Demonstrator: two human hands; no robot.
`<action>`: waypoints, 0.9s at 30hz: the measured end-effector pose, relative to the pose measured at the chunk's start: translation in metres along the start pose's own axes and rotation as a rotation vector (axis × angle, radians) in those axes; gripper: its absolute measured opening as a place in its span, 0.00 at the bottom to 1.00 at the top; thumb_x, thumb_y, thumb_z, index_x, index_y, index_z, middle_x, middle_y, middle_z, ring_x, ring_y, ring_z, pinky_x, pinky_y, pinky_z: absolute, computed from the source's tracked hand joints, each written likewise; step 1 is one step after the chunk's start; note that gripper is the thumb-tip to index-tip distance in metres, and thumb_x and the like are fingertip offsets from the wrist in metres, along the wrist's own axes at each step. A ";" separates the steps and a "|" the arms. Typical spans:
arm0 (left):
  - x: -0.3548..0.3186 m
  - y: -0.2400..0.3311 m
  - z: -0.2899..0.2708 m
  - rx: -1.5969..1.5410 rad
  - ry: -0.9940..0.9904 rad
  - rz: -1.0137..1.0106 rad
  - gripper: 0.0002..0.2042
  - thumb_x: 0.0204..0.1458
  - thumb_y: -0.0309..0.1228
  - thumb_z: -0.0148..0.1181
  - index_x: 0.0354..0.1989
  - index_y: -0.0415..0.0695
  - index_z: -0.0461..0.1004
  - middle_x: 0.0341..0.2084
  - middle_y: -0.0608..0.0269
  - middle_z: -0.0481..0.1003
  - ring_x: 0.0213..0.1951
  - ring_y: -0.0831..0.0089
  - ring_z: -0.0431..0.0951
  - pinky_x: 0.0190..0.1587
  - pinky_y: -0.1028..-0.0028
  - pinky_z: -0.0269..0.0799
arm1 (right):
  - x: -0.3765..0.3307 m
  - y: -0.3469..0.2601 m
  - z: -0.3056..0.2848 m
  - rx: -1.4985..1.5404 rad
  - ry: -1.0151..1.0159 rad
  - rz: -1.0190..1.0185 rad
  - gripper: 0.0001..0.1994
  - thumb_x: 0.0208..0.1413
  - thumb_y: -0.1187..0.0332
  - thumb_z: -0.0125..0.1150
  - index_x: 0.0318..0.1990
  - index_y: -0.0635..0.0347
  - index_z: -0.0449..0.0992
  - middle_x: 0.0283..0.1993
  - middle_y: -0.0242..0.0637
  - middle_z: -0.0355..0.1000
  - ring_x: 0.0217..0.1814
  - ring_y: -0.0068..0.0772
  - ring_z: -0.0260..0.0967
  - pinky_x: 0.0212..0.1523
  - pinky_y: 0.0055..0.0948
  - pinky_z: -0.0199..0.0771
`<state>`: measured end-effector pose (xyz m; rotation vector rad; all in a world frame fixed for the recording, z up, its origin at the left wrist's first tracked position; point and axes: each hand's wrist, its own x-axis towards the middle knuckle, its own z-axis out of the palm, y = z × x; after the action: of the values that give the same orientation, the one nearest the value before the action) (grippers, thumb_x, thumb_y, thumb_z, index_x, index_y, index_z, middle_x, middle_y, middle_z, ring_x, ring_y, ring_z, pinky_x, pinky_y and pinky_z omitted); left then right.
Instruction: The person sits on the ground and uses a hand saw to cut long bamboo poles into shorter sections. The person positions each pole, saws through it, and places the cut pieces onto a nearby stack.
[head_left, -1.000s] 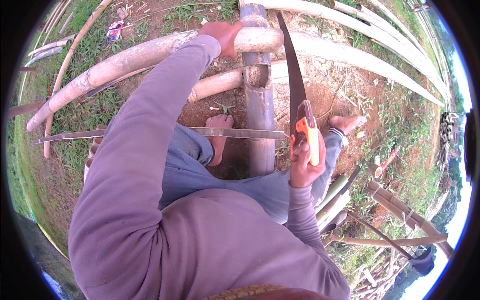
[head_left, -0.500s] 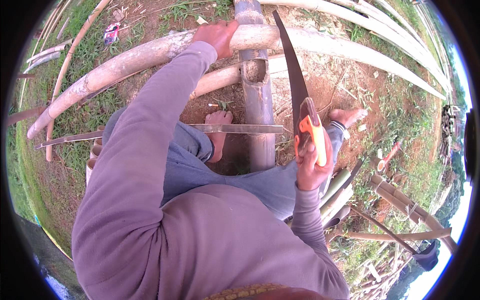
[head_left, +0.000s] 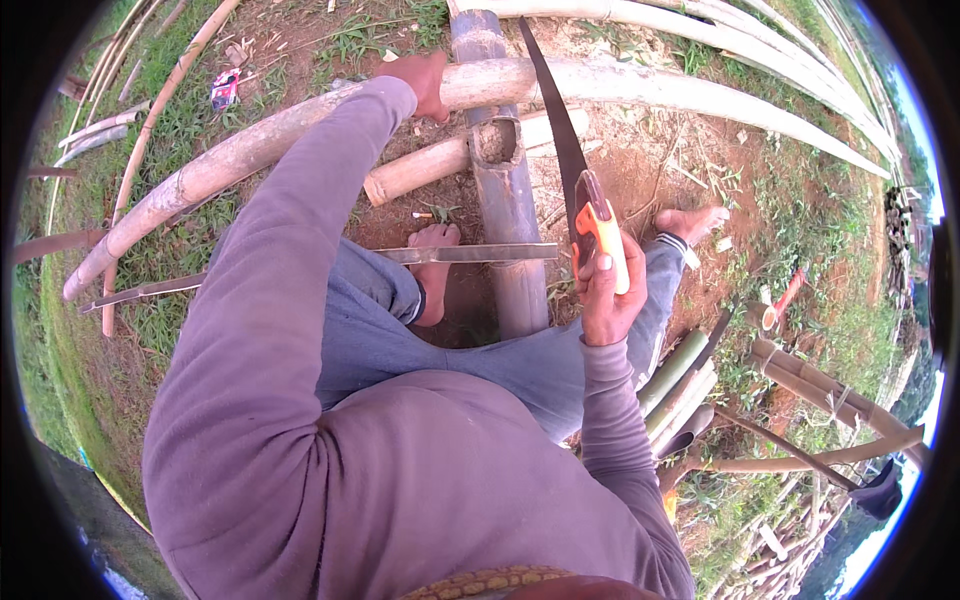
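- The right hand (head_left: 607, 300) is closed around the orange handle of a hand saw (head_left: 596, 232); fingers (head_left: 592, 272) are wrapped tight on the grip, thumb side toward the person.
- The dark curved saw blade (head_left: 548, 112) runs up and away from the right fingers, its far end crossing over the pale bamboo pole (head_left: 620, 82).
- Whether the blade teeth touch the pole cannot be told.
- The left hand (head_left: 425, 82) is set on top of the same pale bamboo pole, well apart from the right fingers, on the far side of the blade; the fingers are curled down over the pole, and how tightly they grip cannot be told.
- An upright grey bamboo post (head_left: 508, 215) with a hollow cut top is seen between the two hands, just beside the saw blade on its left.
- A shorter pale bamboo piece (head_left: 425, 170) lies below the left fingers, its end meeting the post.
- A thin flat metal strip (head_left: 470, 254) is laid across the post, near the right fingers, at knee level.
- Bare feet (head_left: 435, 270) are seen on the red soil under the strip.
- A bundle of green and pale bamboo lengths (head_left: 680, 380) lies on the ground below the right wrist.
- Purple sleeves and blue trousers cover the arms and legs.
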<state>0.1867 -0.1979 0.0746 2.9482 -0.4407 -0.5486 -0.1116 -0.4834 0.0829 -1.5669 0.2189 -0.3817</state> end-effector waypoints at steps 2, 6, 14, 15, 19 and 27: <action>-0.005 -0.008 0.007 -0.021 0.035 0.036 0.33 0.47 0.44 0.77 0.57 0.43 0.69 0.44 0.46 0.84 0.46 0.44 0.86 0.53 0.49 0.82 | -0.004 -0.013 0.003 -0.130 -0.016 -0.050 0.24 0.73 0.62 0.61 0.69 0.69 0.71 0.47 0.41 0.75 0.40 0.22 0.70 0.39 0.20 0.78; -0.019 0.003 0.022 0.030 0.180 0.019 0.32 0.46 0.43 0.78 0.56 0.42 0.71 0.43 0.45 0.83 0.46 0.45 0.86 0.52 0.51 0.83 | -0.008 -0.025 0.000 -0.185 -0.065 -0.130 0.26 0.74 0.63 0.59 0.70 0.75 0.68 0.68 0.58 0.73 0.65 0.45 0.77 0.55 0.32 0.86; -0.019 0.003 0.006 0.017 0.177 0.041 0.36 0.46 0.44 0.78 0.62 0.46 0.70 0.47 0.45 0.83 0.49 0.46 0.86 0.53 0.51 0.83 | 0.099 -0.018 0.057 -0.176 -0.038 0.028 0.20 0.72 0.66 0.63 0.65 0.70 0.77 0.51 0.41 0.81 0.41 0.20 0.77 0.38 0.22 0.80; -0.017 0.004 0.010 0.041 0.212 0.055 0.36 0.46 0.44 0.78 0.62 0.46 0.70 0.47 0.46 0.83 0.49 0.46 0.86 0.53 0.51 0.83 | 0.084 -0.017 0.045 -0.210 -0.032 0.003 0.21 0.72 0.66 0.63 0.66 0.70 0.76 0.52 0.43 0.81 0.40 0.20 0.77 0.38 0.21 0.80; -0.015 -0.003 0.013 0.007 0.110 0.044 0.36 0.46 0.44 0.79 0.62 0.45 0.70 0.47 0.48 0.83 0.48 0.48 0.86 0.52 0.52 0.83 | 0.003 -0.027 -0.014 -0.235 -0.031 0.000 0.26 0.73 0.59 0.60 0.67 0.73 0.74 0.58 0.49 0.81 0.43 0.25 0.81 0.40 0.22 0.81; -0.015 0.015 0.023 0.082 0.246 0.040 0.38 0.47 0.45 0.79 0.65 0.48 0.69 0.48 0.47 0.84 0.48 0.49 0.86 0.54 0.52 0.82 | 0.121 0.005 0.069 -0.145 0.014 -0.040 0.20 0.71 0.68 0.64 0.64 0.72 0.76 0.52 0.42 0.81 0.45 0.22 0.79 0.42 0.24 0.82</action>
<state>0.1613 -0.2089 0.0610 3.0229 -0.5030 -0.1627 0.0267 -0.4644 0.0912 -1.7135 0.2300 -0.4158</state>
